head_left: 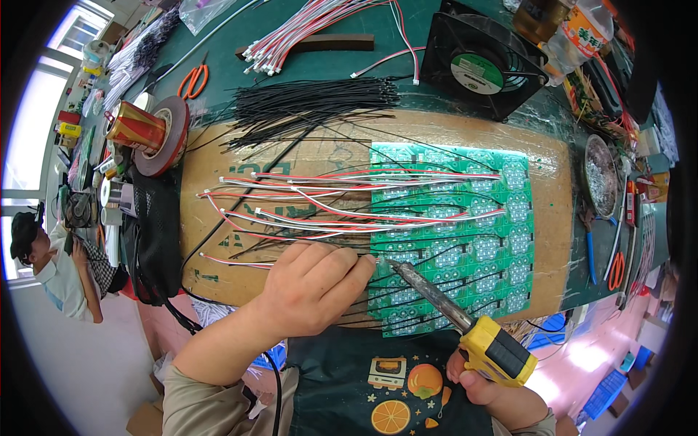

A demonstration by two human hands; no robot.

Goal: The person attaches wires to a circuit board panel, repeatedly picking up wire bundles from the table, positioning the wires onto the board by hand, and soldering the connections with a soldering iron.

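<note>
My left hand (313, 283) is closed in a pinch on a red-and-white connector cable (236, 262), whose white plug end trails out to the left. Its fingertips rest at the left edge of a green circuit board panel (512, 254). A soldering iron (502, 350) with a yellow and black grip is held in my right hand (476, 385), partly hidden behind the grip. The iron's tip meets the board right beside my left fingertips. Other red-and-white cables (320, 231) and thin black wires (443, 256) lie across the panel.
Cardboard (551, 218) lies under the panel. Beyond it are a bundle of black wires (313, 99), more cables (313, 33) and a black fan (480, 62). Orange-handled scissors (194, 81) and a tape roll (178, 134) sit left; a metal dish (600, 174) stands right. Another person (62, 269) is at far left.
</note>
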